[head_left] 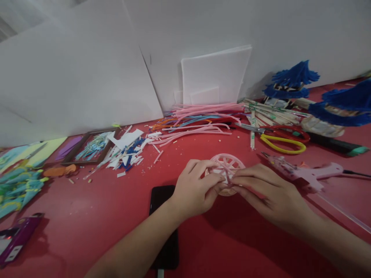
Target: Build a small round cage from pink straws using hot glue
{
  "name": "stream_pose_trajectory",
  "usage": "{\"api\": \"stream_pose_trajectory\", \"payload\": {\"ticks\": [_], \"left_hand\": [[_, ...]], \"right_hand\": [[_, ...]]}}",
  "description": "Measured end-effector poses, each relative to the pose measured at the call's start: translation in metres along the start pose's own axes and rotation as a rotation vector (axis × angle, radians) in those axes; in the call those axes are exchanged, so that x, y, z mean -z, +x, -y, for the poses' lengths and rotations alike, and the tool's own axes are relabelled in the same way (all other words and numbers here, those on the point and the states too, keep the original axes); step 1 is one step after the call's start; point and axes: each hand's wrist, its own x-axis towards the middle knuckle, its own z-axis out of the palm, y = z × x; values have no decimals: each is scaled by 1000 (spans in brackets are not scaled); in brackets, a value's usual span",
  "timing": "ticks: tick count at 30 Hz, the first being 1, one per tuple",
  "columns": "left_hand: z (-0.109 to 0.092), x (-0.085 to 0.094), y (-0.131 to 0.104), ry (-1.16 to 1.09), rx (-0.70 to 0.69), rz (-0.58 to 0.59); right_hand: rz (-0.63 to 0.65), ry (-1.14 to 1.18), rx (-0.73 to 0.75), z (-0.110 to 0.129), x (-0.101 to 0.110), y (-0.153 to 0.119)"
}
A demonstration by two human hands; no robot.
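Note:
Between my two hands is a small round pink craft wheel [228, 159] with spokes and some white pieces inside its ring. My left hand [197, 185] grips its left side, the thumb and fingers closed near the middle. From the right, my right hand [263, 191] pinches at the centre and right side of the wheel. The fingertips hide part of the wheel, so I cannot tell exactly which piece each one presses. Under my left forearm lies a black phone [165, 247] with a white cable at its lower end.
Pink and coloured strips [199, 129] lie along the back, beside bamboo sticks [269, 114]. Scissors [282, 143], a pink glue gun [313, 172] and blue-roofed models [292, 81] stand right. Paper scraps [127, 148], a small frame [72, 154] and a purple power strip [20, 239] are left.

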Motion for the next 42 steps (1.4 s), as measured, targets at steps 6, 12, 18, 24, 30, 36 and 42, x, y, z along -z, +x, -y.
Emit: {"api": "stream_pose_trajectory", "payload": {"ticks": [6,12,18,24,30,36,42], "left_hand": [[4,-2,0,32,-88,-41],[-3,-4,-3,14,-48,-55],[-6,-3,-4,-65,9,-45],[-5,-2,-4,-149,83,-15],[-6,-1,-6,-88,76,48],[-7,1,-7,45,9,20],[-5,0,-9,43,21,5]], "right_hand": [[32,-31,-18,-6,1,-2],[42,-57,-41,-7,-4,-3],[61,-17,-22,-6,-7,-3],[62,43,-46,-3,-6,-1],[38,30,-43,-2,-5,2],[14,2,-26,-6,-7,-2],[35,32,-13,-4,-8,-2]]}}
